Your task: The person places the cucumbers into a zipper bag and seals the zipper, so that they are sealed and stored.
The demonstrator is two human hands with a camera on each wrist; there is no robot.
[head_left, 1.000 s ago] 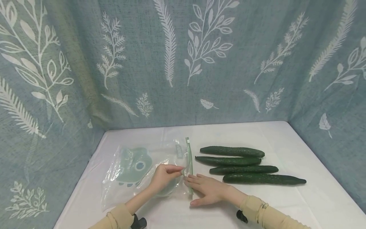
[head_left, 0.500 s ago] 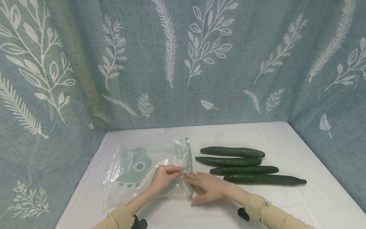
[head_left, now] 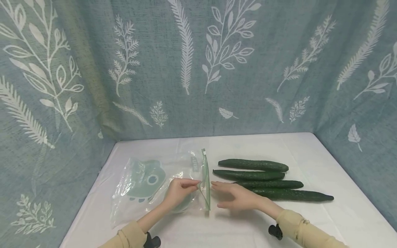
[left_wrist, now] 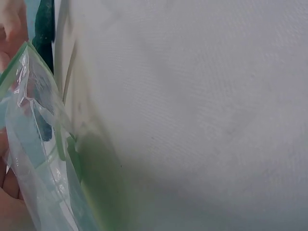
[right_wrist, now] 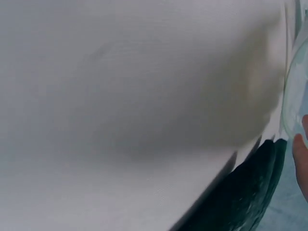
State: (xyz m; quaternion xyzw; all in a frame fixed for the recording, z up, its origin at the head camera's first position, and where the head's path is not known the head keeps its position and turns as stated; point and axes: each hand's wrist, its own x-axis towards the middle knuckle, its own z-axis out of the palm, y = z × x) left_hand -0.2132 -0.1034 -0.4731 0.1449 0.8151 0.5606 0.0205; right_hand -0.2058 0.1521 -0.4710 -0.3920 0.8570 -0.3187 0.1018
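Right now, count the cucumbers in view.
4, right of the bag, back to front: farthest cucumber, second cucumber, third cucumber, nearest cucumber; the right hand partly covers the last two.

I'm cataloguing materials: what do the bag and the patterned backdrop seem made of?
The bag looks like thin, glossy clear plastic, judging by its see-through film and bright highlights. The patterned backdrop is probably matte woven fabric: soft folds and thread-like texture show, though the fibre is unclear.

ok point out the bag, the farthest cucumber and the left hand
Bag [head_left: 158, 187]: head view, its visible middle
Farthest cucumber [head_left: 253, 165]: head view, middle of its length
Left hand [head_left: 178, 190]: head view, back of the hand
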